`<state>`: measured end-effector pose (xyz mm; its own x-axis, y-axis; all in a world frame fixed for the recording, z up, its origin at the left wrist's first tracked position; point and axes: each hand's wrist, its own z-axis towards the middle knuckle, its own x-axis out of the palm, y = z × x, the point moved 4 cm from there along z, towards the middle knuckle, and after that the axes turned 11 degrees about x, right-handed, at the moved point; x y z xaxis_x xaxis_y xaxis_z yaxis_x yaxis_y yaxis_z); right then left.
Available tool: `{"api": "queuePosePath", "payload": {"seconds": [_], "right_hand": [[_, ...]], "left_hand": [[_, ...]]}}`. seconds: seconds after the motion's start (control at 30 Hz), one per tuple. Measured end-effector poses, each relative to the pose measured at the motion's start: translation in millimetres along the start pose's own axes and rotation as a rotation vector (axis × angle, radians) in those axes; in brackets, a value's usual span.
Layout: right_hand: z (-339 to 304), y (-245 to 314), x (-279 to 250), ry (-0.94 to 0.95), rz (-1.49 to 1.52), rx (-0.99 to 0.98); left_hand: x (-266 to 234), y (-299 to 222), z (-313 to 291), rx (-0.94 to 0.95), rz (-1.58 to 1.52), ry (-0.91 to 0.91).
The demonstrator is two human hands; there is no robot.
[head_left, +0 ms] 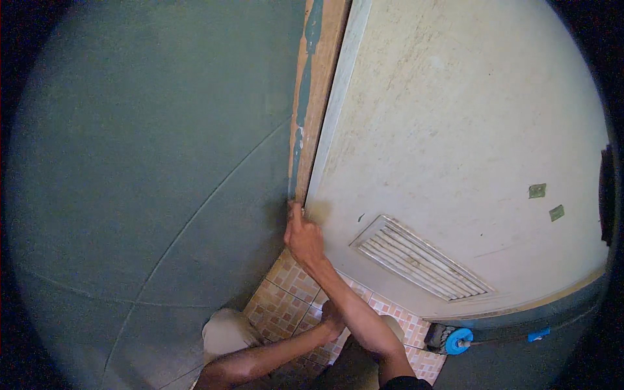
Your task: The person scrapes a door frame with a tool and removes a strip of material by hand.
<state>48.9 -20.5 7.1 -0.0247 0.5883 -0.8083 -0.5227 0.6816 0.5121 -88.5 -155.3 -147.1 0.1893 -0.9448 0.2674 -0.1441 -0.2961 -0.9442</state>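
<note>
Door frame (316,97), a bare wooden strip between the green wall (149,149) and the pale door (455,130), carries a ragged streak of green paint down its upper length; lower down the wood looks mostly bare, so the work seems partly done. Right hand (303,235) is closed with fingertips pressed to the frame's lower part; whether it holds anything I cannot tell. Left hand (331,320) rests low by the knee, mostly hidden. A blue-capped paint roller (450,339) lies on the tiled floor (286,299).

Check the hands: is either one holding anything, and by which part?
Right hand presses against the lower wooden door frame, closed; whether it pinches something small cannot be told. Left hand rests by the knee, mostly hidden behind the right forearm; no held thing shows.
</note>
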Motion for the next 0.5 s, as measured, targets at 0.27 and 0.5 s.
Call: {"api": "queuePosePath", "payload": {"seconds": [0.27, 0.5], "right_hand": [[14.3, 12.0, -28.8, -0.324, 0.084, -0.177], [-2.2, 0.6, 5.0, -0.061, -0.014, -0.078]], "left_hand": [[-0.6, -14.5, -2.2, -0.180, 0.295, 0.028], [1.4, -13.0, -5.6, -0.151, -0.001, 0.047]]}}
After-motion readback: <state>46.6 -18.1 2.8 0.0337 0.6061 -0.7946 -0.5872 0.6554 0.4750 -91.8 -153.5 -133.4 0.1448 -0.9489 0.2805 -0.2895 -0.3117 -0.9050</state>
